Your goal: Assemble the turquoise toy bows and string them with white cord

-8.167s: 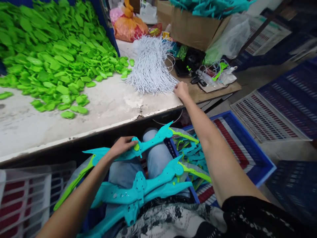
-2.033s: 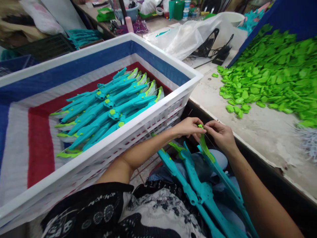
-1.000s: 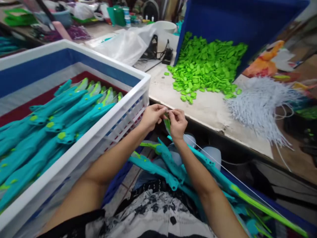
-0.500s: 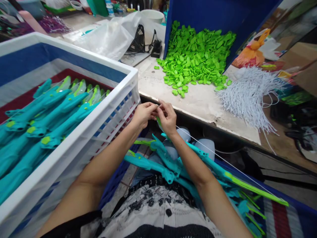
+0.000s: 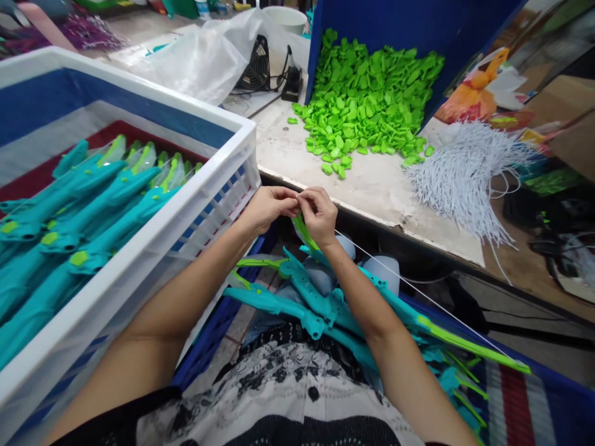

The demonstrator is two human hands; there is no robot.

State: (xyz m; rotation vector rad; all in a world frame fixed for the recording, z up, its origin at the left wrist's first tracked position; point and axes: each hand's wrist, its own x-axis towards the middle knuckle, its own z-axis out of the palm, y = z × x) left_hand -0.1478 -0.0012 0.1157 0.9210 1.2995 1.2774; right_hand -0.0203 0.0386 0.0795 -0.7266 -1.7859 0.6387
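My left hand (image 5: 271,207) and my right hand (image 5: 318,214) meet fingertip to fingertip above my lap, both closed in a pinch. A thin white string (image 5: 385,263) runs from the far green tip of a teal-and-green toy bow (image 5: 404,316) up behind my right wrist to the fingers. The bow's other green limb (image 5: 304,234) rises just under my right hand. Exactly what the left fingertips pinch is hidden. More teal toy bows (image 5: 279,303) lie across my lap, below my forearms.
At left, a white plastic crate (image 5: 246,133) holds several teal toy bows (image 5: 100,217). On the table (image 5: 283,148), bright green plastic pieces (image 5: 367,99) spill from a tipped blue bin (image 5: 400,21). A bundle of white strings (image 5: 465,173) lies right, a small black fan (image 5: 257,65) behind.
The hands stay pinched together, with the right fingers slightly higher and farther right. More of the green limb shows below them. The view has shifted a little.
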